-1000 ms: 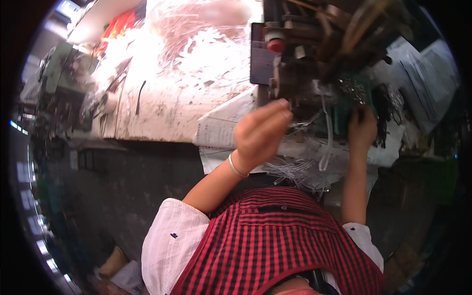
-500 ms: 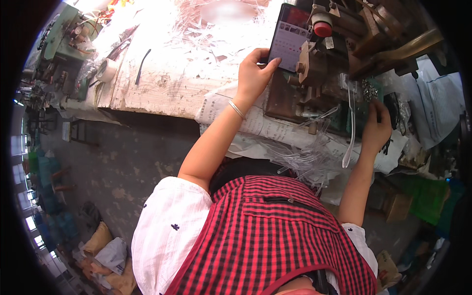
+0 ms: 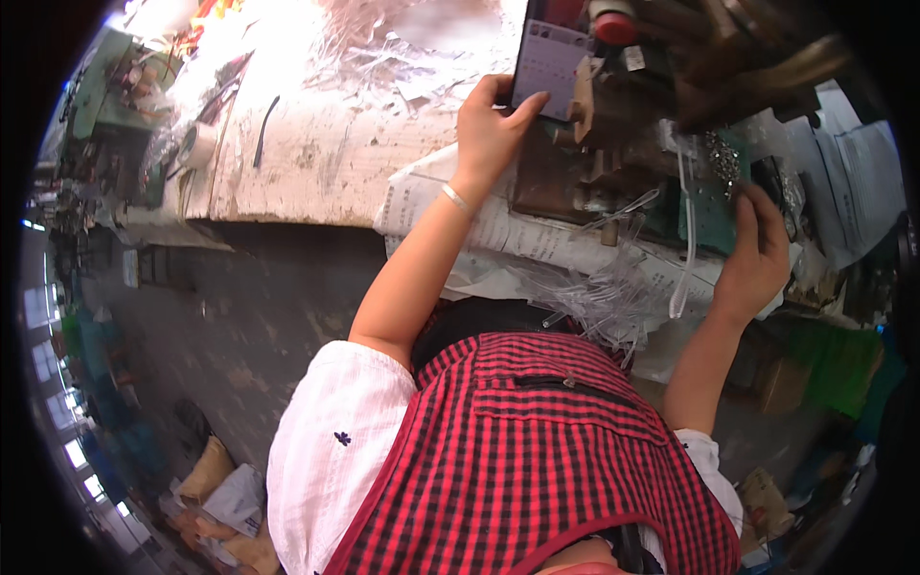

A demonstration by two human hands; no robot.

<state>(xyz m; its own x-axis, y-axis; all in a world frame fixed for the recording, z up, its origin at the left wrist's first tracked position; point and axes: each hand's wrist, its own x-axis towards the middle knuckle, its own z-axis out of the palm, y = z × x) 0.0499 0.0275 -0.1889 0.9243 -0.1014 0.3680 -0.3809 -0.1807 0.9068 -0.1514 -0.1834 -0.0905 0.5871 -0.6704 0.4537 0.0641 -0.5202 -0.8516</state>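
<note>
My left hand (image 3: 489, 134) grips the lower left edge of a phone (image 3: 546, 72) with a lit screen, thumb across its front. The phone is upright beside a metal bench machine (image 3: 613, 125). My right hand (image 3: 757, 254) is at the edge of a pile of small shiny metal parts (image 3: 721, 163) on a green surface. Its thumb and forefinger close together at the tips; anything between them is too small to make out. A clear plastic strip (image 3: 687, 240), shaped like an eyeglass temple, juts from the machine toward me, left of that hand.
Several clear strips (image 3: 613, 302) lie heaped at the bench's near edge. A red knob (image 3: 615, 27) tops the machine. Farther left are a dark curved strip (image 3: 265, 129) and a tape roll (image 3: 197, 146) on the pale bench (image 3: 316, 163). White bags (image 3: 843, 182) stand at the right.
My right hand has shifted slightly right, its fingertips still by the metal parts. My left hand keeps hold of the phone. The whole view has moved a little.
</note>
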